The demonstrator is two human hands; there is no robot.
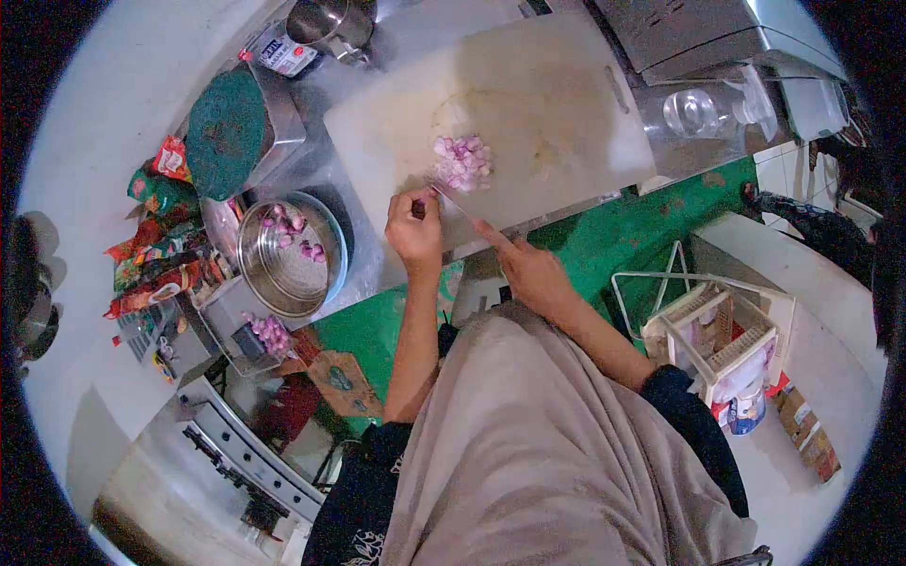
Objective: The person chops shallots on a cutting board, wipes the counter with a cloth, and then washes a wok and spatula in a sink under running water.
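Steel knife (459, 203) in its grip, the right hand (538, 276) extends a forefinger; the left hand (415, 232) curls beside the tip. Chopped onion (462, 162) lies just beyond on the white board (576, 104), a bowl (272, 275) of bulbs (285, 226) standing left. Palm hides handle; whether the left hand grasps anything cannot be told

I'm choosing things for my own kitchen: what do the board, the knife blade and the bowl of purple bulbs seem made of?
Board: probably plastic with a dull finish; it is evenly off-white, with no wood grain showing.
Knife blade: likely metal, judging by its thin, pale grey look; its finish is too small to tell.
Bowl: apparently shiny metal, perhaps stainless steel, given its silvery-grey sheen.
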